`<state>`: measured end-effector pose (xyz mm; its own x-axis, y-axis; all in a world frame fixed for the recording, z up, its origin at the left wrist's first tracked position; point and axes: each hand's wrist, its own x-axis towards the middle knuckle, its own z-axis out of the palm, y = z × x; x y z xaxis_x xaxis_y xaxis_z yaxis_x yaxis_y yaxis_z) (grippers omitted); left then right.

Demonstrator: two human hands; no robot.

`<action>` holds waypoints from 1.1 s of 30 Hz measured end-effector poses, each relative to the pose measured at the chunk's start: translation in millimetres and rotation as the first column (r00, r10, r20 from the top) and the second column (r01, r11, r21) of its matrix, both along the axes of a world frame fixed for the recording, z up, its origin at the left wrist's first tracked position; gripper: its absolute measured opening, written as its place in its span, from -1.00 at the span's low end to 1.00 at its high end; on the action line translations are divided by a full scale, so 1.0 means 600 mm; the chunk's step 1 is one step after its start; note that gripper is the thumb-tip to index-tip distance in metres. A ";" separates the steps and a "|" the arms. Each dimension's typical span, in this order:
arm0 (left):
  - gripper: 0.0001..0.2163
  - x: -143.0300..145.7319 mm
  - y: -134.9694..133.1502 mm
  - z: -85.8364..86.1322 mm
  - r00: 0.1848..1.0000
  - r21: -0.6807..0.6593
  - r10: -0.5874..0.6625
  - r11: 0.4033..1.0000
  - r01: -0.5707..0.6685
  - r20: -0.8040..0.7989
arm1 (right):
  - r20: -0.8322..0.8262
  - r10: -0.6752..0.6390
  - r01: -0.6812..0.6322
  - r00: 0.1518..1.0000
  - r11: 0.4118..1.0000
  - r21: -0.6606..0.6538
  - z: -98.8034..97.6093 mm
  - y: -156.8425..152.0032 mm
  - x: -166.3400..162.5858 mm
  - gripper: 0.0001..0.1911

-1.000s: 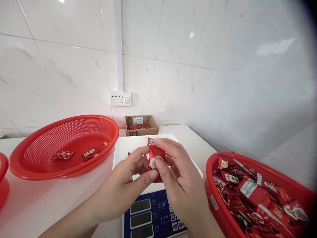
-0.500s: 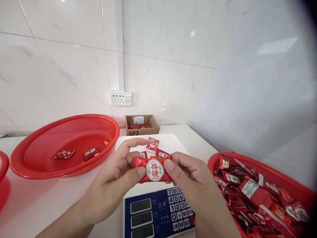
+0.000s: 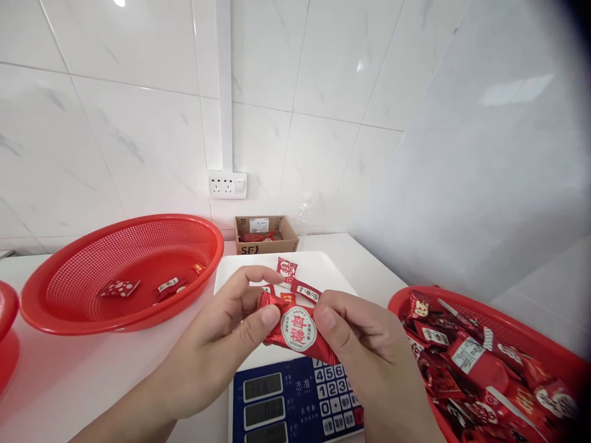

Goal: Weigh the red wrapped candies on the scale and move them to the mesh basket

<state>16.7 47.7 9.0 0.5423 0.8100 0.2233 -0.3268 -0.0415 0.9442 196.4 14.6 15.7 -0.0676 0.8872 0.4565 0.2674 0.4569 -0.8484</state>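
A red wrapped candy [image 3: 299,329] with a round white label is held between my two hands, tilted down to the right. My left hand [image 3: 231,332] pinches its left end between thumb and fingers. At the other end, the thumb and forefinger of my right hand [image 3: 357,338] are closed on the wrapper. Behind the candy, several more red packets [image 3: 287,269] lie on the white pan of the digital scale [image 3: 318,261]. The blue keypad panel [image 3: 302,384] of the scale shows below my hands, partly covered by the right one.
A red perforated basket [image 3: 46,307] with a few packets stands at the left; another red rim [image 3: 8,307] shows at the left edge. On the right, a red basket [image 3: 554,351] is heaped with packets. A small cardboard box [image 3: 268,247] sits by the tiled wall.
The candy has turned from level to a slant, its right end now lower. Both hands have shifted slightly to the right with it and still grip its ends.
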 end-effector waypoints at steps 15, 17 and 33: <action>-0.66 -0.009 0.004 0.006 0.957 0.238 0.192 0.961 -0.138 -0.220 | 0.004 -0.064 0.064 0.998 0.998 0.026 0.000 0.002 -0.013 -0.56; -0.67 -0.007 0.009 0.006 0.925 0.326 0.289 0.924 -0.201 -0.246 | 0.077 -0.109 0.106 0.991 0.993 0.041 -0.001 0.008 -0.010 -0.58; -0.79 0.001 0.087 -0.030 0.116 0.636 0.626 0.764 0.107 -0.771 | 0.249 -0.293 0.315 0.923 0.947 -0.054 0.000 0.021 0.023 -0.76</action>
<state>17.4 99.7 -9.0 0.3700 0.9234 0.1018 0.8901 -0.3837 0.2461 210.0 27.3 15.6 0.1168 0.9189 0.3768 0.5778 0.2457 -0.7783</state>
